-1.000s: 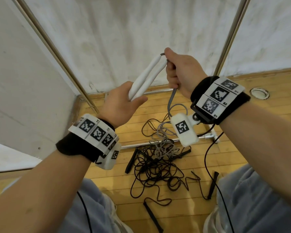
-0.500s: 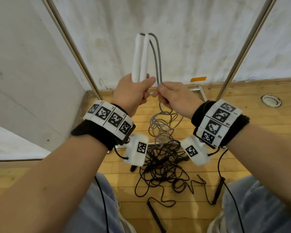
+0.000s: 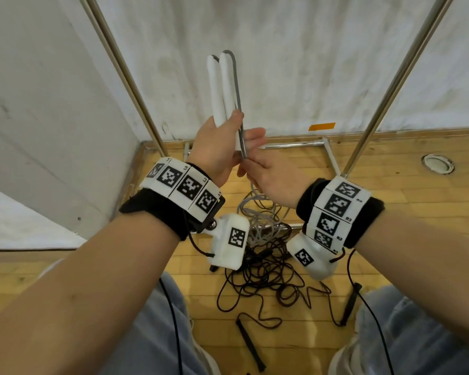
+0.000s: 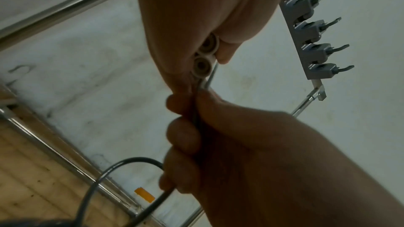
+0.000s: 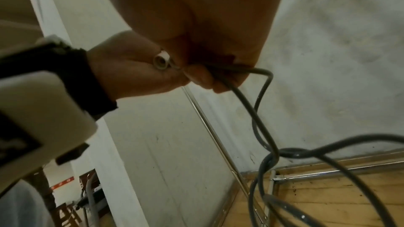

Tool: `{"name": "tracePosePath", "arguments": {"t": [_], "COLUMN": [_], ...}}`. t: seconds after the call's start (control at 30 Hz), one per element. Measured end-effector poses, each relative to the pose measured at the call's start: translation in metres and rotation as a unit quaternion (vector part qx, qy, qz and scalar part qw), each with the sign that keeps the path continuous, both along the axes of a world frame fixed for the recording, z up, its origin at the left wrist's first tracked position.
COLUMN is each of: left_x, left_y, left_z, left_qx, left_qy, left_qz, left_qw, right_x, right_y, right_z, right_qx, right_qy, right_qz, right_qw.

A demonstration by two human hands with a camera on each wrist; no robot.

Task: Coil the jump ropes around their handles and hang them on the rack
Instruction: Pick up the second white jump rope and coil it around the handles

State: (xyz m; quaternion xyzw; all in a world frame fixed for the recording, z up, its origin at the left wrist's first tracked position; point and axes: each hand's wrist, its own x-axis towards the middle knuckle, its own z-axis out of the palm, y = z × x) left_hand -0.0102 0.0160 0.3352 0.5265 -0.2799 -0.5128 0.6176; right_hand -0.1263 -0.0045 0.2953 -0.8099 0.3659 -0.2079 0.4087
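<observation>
My left hand (image 3: pixel 217 147) grips two white jump-rope handles (image 3: pixel 220 85) side by side, upright in front of the wall. The grey rope (image 3: pixel 238 98) leaves their tops and runs down along their right side. My right hand (image 3: pixel 266 171) grips that rope just under the handles, touching the left hand. In the left wrist view the handles' round ends (image 4: pixel 202 58) show below my palm, with the right hand (image 4: pixel 218 135) curled round the rope (image 4: pixel 196 120). The right wrist view shows the grey rope (image 5: pixel 262 110) hanging in loops. A row of grey rack hooks (image 4: pixel 314 40) is overhead.
A tangle of black jump ropes (image 3: pixel 268 274) with black handles (image 3: pixel 251 345) lies on the wooden floor between my knees, the loose grey rope (image 3: pixel 257 226) on top. Metal rack posts (image 3: pixel 125 77) (image 3: pixel 390 85) rise left and right. White walls close the corner.
The left hand has raised the white handles from a tilt to upright. The right hand has slid from the handle tips down the grey rope to below them.
</observation>
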Motion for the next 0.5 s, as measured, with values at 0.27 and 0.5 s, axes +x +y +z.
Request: {"name": "tracePosePath", "arguments": {"t": [0.27, 0.5], "left_x": [0.008, 0.016], "left_y": [-0.019, -0.028], "left_z": [0.003, -0.004], "left_qx": [-0.008, -0.017], "left_qy": [0.024, -0.067], "left_qz": [0.080, 0.168], "left_qw": [0.996, 0.983], "right_x": [0.007, -0.005], "right_y": [0.001, -0.010], "right_z": [-0.012, -0.011], "right_qx": [-0.006, -0.021], "right_qy": [-0.015, 0.056], "right_qz": [-0.015, -0.018], "right_qw": [1.000, 0.998]}}
